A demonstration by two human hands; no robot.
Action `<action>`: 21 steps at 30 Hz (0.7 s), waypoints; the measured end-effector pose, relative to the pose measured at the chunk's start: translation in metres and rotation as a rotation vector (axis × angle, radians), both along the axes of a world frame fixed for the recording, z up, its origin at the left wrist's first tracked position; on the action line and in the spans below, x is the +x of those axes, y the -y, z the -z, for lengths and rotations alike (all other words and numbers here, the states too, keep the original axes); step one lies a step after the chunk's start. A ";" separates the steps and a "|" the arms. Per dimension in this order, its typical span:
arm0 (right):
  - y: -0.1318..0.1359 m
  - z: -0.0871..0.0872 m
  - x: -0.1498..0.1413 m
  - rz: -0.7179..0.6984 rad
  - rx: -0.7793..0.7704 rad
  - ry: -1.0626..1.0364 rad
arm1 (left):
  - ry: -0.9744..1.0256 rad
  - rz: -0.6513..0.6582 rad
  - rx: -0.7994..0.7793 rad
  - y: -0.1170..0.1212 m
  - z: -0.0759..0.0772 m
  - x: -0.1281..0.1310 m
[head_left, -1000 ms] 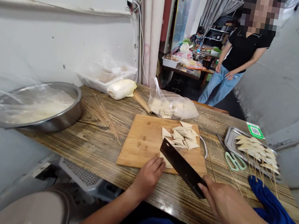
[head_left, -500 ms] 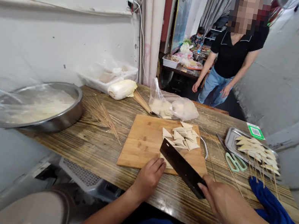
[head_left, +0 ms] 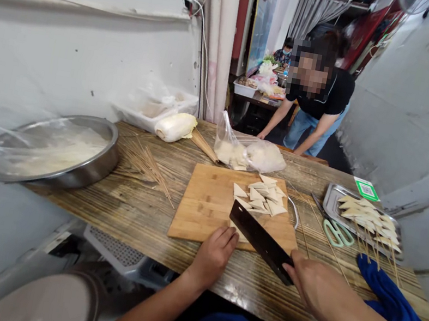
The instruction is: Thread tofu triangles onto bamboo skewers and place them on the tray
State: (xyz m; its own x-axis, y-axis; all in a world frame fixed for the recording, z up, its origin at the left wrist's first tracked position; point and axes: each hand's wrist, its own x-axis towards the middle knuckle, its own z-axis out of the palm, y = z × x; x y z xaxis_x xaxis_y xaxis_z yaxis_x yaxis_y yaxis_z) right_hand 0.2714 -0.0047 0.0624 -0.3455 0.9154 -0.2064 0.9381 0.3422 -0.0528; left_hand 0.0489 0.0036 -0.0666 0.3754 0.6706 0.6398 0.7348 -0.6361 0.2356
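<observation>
A dark-bladed cleaver [head_left: 261, 239] is in my right hand [head_left: 312, 280], its blade slanting up and left across the lower right of the wooden cutting board [head_left: 202, 197]. Part of a flat, pale tofu slice [head_left: 238, 233] shows under the blade, the rest covered. My left hand [head_left: 216, 252] has its fingers curled together at the board's near edge, holding this slice beside the cleaver. Beyond the blade lies a loose heap of cut tofu triangles [head_left: 266, 194] on the board.
Left stands a steel basin [head_left: 109, 156] with plastic film, near loose skewers [head_left: 150, 168]. A cabbage [head_left: 176, 127] and plastic bag [head_left: 265, 155] lie behind. To the right are green-handled scissors [head_left: 338, 233], a tray [head_left: 330, 195] of skewered pieces and blue gloves [head_left: 389, 302]. A person [head_left: 320, 101] bends beyond the table.
The person across the table has bent forward and down, hands lowered toward the table's far side. My hands, the cleaver and the tofu show almost no movement.
</observation>
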 end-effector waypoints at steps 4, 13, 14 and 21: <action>-0.004 0.003 -0.001 -0.029 -0.091 0.034 | 0.008 -0.003 0.001 0.000 0.000 0.000; 0.005 0.008 0.002 -0.073 0.024 0.070 | -0.017 -0.007 -0.024 -0.001 0.005 0.000; 0.008 0.008 0.002 -0.102 0.058 0.084 | -0.024 -0.003 -0.023 -0.001 0.005 0.000; -0.004 -0.006 -0.013 -0.192 0.244 0.149 | -0.038 -0.042 -0.063 -0.031 -0.004 -0.004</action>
